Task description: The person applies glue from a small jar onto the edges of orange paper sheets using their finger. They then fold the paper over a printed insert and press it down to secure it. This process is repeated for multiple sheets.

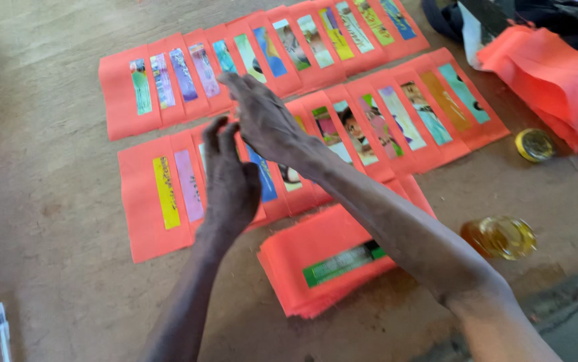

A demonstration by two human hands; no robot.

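Your left hand (230,181) and right hand (265,121) hover open — holding nothing — over the orange sheets (142,201).

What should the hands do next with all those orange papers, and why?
Probably the right hand should lower and press the orange sheet beneath it flat into the front row. Both hands hover over that spot, the left hand beside it, and the sheets there overlap like the back row. The stack waits nearby.

Orange-red sheets (142,228) with multicoloured strips (166,192) — green strip on stack (322,258), amber jar (500,236), yellow lid (534,145)
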